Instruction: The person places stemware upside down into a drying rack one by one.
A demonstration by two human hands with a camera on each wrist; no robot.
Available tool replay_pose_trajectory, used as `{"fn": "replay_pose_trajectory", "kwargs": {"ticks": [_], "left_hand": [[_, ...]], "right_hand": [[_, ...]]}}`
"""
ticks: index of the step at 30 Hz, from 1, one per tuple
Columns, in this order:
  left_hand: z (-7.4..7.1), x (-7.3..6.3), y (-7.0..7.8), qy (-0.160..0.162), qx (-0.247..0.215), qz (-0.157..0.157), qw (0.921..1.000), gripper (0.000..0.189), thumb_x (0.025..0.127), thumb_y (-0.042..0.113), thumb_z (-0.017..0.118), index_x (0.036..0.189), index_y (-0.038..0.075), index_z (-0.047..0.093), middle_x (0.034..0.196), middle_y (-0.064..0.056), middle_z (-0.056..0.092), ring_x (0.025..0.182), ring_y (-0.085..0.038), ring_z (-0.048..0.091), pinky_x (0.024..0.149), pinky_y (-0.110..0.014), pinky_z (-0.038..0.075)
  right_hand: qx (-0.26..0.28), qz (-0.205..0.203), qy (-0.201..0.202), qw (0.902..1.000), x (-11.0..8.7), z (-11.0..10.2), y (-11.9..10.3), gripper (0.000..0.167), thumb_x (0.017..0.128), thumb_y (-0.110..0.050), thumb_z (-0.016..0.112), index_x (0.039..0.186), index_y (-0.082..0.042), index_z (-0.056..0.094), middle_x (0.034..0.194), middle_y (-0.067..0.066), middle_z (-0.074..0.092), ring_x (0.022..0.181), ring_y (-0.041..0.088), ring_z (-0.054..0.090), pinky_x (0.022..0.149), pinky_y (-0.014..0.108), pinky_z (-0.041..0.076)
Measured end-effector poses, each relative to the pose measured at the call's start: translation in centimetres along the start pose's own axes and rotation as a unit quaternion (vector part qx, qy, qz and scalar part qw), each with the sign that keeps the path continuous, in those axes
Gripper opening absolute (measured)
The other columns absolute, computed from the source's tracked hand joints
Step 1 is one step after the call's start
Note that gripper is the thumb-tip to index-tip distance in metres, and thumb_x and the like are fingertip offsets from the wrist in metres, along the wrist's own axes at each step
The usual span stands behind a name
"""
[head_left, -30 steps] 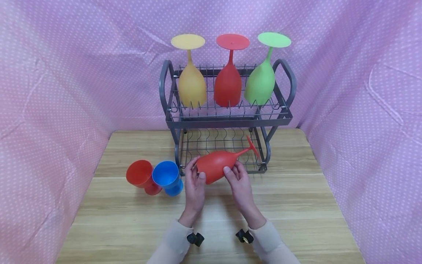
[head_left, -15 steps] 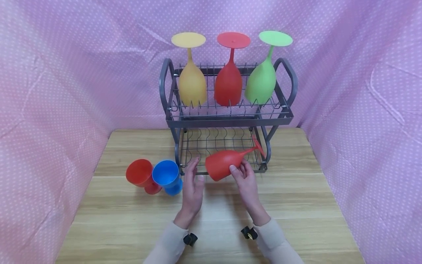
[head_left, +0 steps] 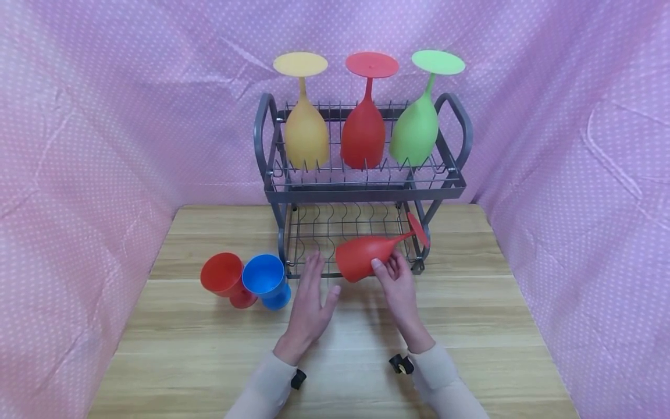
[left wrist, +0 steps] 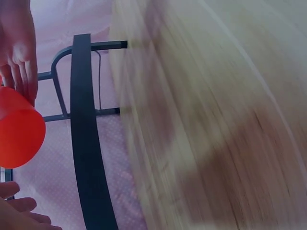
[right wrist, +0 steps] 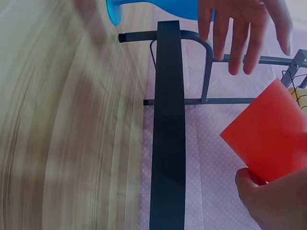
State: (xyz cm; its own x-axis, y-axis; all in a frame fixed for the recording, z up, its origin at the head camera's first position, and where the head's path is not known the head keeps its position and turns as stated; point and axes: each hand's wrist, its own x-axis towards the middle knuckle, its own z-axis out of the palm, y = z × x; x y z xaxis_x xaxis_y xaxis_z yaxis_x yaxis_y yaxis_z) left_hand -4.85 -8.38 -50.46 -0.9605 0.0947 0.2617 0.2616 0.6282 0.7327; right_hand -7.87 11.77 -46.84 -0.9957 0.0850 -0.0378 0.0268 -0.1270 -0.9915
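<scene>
Wineglass (head_left: pixel 366 256) between thumb (head_left: pixel 380 270) and fingers (head_left: pixel 402 266), right hand (head_left: pixel 400 291)

I watched the red plastic-looking goblet (head_left: pixel 366 258) remotely: long-stemmed, slanting, its mouth dipped toward the left, its round foot raised at the right. The right hand (head_left: pixel 399 292) gripped its bowl near the grey rack's (head_left: pixel 361 196) lower tier.
</scene>
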Motion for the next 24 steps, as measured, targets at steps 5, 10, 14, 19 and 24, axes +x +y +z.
{"fn": "replay_pose_trajectory", "kwargs": {"ticks": [5, 10, 14, 19, 24], "left_hand": [[0.2, 0.0, -0.3, -0.041, 0.067, 0.000, 0.9969, 0.078, 0.102, 0.051, 0.053, 0.163, 0.009, 0.030, 0.172, -0.008, 0.020, 0.159, -0.034, 0.013, 0.123, -0.060, 0.021], [0.5, 0.1, -0.5, -0.077, 0.111, -0.004, 0.9908, 0.080, 0.101, 0.052, 0.055, 0.164, 0.011, 0.028, 0.173, -0.005, 0.015, 0.158, -0.036, 0.012, 0.123, -0.061, 0.018], [0.8, 0.2, -0.8, -0.105, 0.144, -0.010, 0.9839, 0.081, 0.101, 0.050, 0.058, 0.164, 0.010, 0.027, 0.173, -0.007, 0.015, 0.159, -0.037, 0.010, 0.124, -0.061, 0.016], [1.1, 0.2, -1.0, -0.135, 0.190, -0.012, 0.9725, 0.084, 0.101, 0.059, 0.052, 0.164, 0.008, 0.029, 0.173, -0.010, 0.015, 0.158, -0.039, 0.009, 0.124, -0.062, 0.014], [1.4, 0.2, -1.3, -0.141, 0.217, -0.007, 0.9660, 0.087, 0.101, 0.064, 0.046, 0.164, 0.008, 0.027, 0.172, -0.013, 0.018, 0.158, -0.039, 0.009, 0.124, -0.062, 0.015]], "right_hand": [[-0.019, -0.008, 0.007, 0.9998, 0.4, -0.6, 0.1, 0.065, 0.099, -0.019, 0.070, 0.154, -0.003, 0.039, 0.148, 0.015, 0.053, 0.137, 0.028, 0.053, 0.102, 0.021, 0.049], [-0.028, -0.015, 0.018, 0.9993, 1.0, -1.3, 0.2, 0.068, 0.099, -0.017, 0.071, 0.156, 0.001, 0.036, 0.151, 0.017, 0.050, 0.140, 0.030, 0.050, 0.105, 0.024, 0.047], [-0.030, -0.025, 0.029, 0.9988, 1.7, -1.8, 0.2, 0.068, 0.098, -0.014, 0.071, 0.155, 0.000, 0.037, 0.149, 0.016, 0.051, 0.138, 0.027, 0.052, 0.105, 0.023, 0.048], [-0.038, -0.034, 0.037, 0.9980, 2.4, -2.6, 0.3, 0.066, 0.098, -0.015, 0.072, 0.154, -0.002, 0.039, 0.145, 0.012, 0.053, 0.134, 0.023, 0.053, 0.106, 0.022, 0.048], [-0.056, -0.044, 0.038, 0.9968, 3.1, -3.5, 0.3, 0.065, 0.099, -0.019, 0.072, 0.154, -0.005, 0.040, 0.147, 0.011, 0.053, 0.136, 0.024, 0.053, 0.108, 0.024, 0.046]]}}
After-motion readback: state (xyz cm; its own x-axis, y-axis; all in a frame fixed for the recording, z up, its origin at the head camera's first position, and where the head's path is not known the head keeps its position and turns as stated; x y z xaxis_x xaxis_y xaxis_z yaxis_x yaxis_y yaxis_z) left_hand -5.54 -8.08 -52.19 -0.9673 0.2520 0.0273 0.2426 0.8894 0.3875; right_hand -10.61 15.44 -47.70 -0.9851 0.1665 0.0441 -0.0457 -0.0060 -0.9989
